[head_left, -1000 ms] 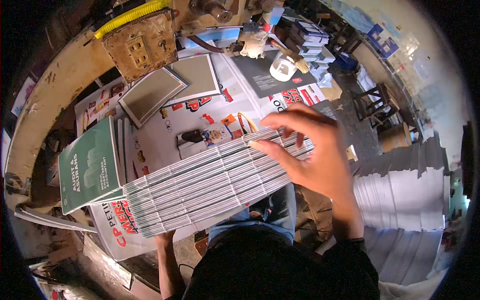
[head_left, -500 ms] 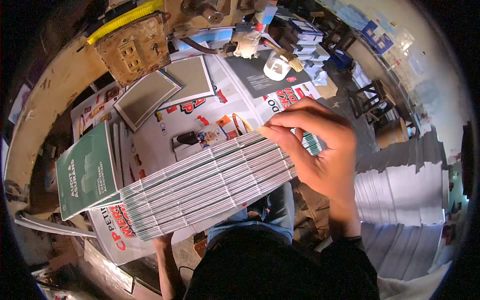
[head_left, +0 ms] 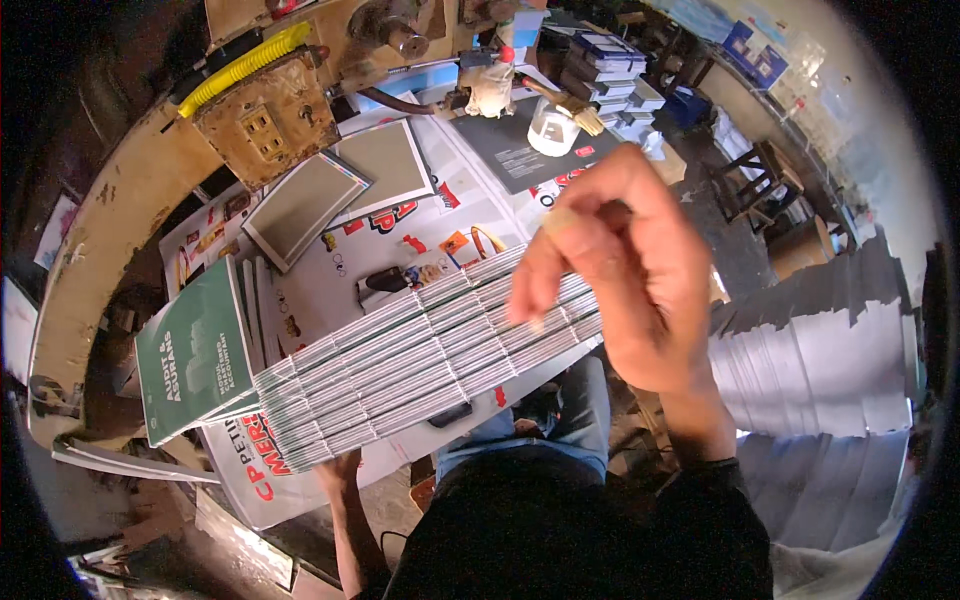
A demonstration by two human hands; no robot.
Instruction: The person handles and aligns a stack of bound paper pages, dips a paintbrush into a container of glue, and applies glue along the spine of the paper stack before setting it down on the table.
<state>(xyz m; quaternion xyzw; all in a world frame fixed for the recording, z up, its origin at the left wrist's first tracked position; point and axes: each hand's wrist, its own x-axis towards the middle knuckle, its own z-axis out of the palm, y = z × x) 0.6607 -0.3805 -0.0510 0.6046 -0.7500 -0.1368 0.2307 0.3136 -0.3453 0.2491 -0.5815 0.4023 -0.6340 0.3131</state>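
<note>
A long row of thin booklets, their stitched spines [head_left: 430, 350] facing up and crossed by white thread lines, slants over the work surface in front of me. At its left end a green cover [head_left: 195, 355] leans outward. My left hand [head_left: 340, 468] is at the lower left edge of the row, its fingers hidden beneath. Above the right end of the row is my right hand [head_left: 625, 265], fingers curled and thumb bent in against them. Whatever they pinch, if anything, is too small to make out. The right hand covers that end of the spines.
Two grey boards [head_left: 305, 210] lie on the printed sheet behind the row. Farther back, a brush [head_left: 565, 105] rests across a white tub [head_left: 550, 132]. A machine panel with a socket [head_left: 262, 135] overhangs the far left. Large paper stacks [head_left: 820, 380] stand at my right.
My right hand has lifted off the top edge of the spines and turned, fingers curling over the right end. The view has shifted slightly; the left hand stays beneath the row.
</note>
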